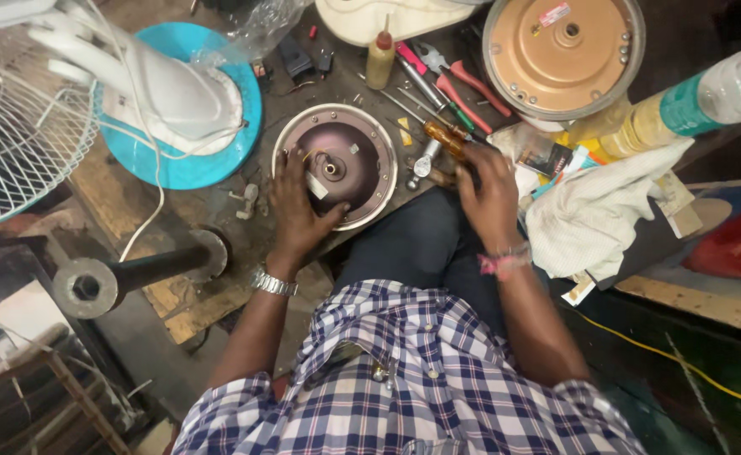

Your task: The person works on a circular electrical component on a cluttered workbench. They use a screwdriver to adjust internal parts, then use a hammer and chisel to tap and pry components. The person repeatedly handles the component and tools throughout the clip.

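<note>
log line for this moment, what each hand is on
left hand: resting on round motor housing | right hand: gripping amber-handled screwdriver | beside: pliers, oil bottle, white cloth

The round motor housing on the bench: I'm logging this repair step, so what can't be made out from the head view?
- Left hand covers the lower left of the round motor housing.
- Right hand hides the amber-handled screwdriver's lower end; its grip is unclear.
- White fan grille is cut off by the left edge.
- Clear bottle runs off the right edge.
- Small parts beside the housing are too small to identify.
</note>
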